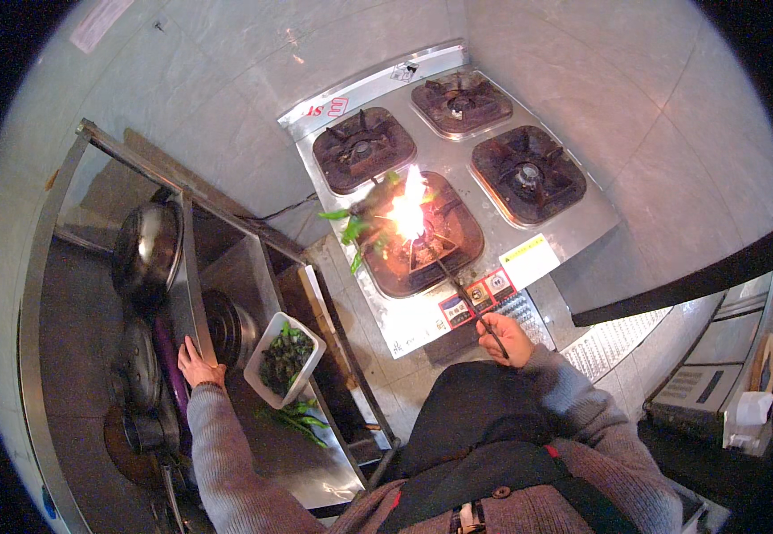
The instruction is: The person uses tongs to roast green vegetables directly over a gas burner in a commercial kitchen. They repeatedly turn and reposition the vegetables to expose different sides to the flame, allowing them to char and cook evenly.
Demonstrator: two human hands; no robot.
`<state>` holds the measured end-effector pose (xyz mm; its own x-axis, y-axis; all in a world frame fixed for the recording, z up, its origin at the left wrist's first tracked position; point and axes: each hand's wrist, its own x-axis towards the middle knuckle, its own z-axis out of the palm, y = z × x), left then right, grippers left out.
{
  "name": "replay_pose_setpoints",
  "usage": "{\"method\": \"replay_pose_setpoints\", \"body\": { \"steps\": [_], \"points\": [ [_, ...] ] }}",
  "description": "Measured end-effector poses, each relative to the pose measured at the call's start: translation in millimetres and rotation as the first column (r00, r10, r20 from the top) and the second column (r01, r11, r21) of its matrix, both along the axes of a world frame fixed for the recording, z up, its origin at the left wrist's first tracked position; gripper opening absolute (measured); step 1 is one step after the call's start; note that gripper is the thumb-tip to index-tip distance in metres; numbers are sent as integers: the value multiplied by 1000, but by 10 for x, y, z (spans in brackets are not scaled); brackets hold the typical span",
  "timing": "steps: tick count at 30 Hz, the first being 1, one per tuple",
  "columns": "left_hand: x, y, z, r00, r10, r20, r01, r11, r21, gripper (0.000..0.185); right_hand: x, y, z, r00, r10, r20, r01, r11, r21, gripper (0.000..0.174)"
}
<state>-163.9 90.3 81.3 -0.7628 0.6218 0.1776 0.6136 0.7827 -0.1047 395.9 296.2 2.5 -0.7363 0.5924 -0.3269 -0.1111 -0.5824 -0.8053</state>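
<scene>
My right hand [507,339] grips a thin dark metal rod [463,294] whose far end reaches over the front left burner [393,284]. A bright flame [410,210] rises there and hides the rod's tip. Green peppers [354,230], partly darkened, lie at the flame's left; whether the rod pierces them I cannot tell. My left hand [201,367] holds the edge of a metal rack [198,287]. Just right of it stands a white plastic tub [253,367] with charred green peppers [286,360] inside. More fresh green peppers [300,422] lie on the shelf below the tub.
The steel gas stove [443,157] has three other burners, none with a visible flame. Pans and lids [149,253] fill the rack's left side. A dark-edged counter [687,284] juts in at right. Tiled walls [600,87] close off the stove's back and right.
</scene>
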Motion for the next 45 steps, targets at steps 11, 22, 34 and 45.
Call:
{"method": "replay_pose_setpoints", "body": {
  "steps": [11, 22, 34, 45],
  "points": [
    [11, 6, 44, 1000, -24, 1, 24, 1000, -3, 112, 62, -165, -833, 992, -48, 120, 52, 998, -27, 10],
    [42, 4, 58, 1000, 9, 17, -8, 1000, -27, 110, -6, -327, -866, 958, -92, 271, 118, 990, -81, 24],
    [-5, -10, 14, 1000, 12, 7, -12, 999, -30, 111, 88, -337, -914, 980, -170, 106, 189, 959, -210, 39],
    [-78, -54, -36, 1000, -29, -7, 28, 999, -27, 115, 46, -425, -980, 950, -129, 285, 103, 989, 106, 35]
  ]
}}
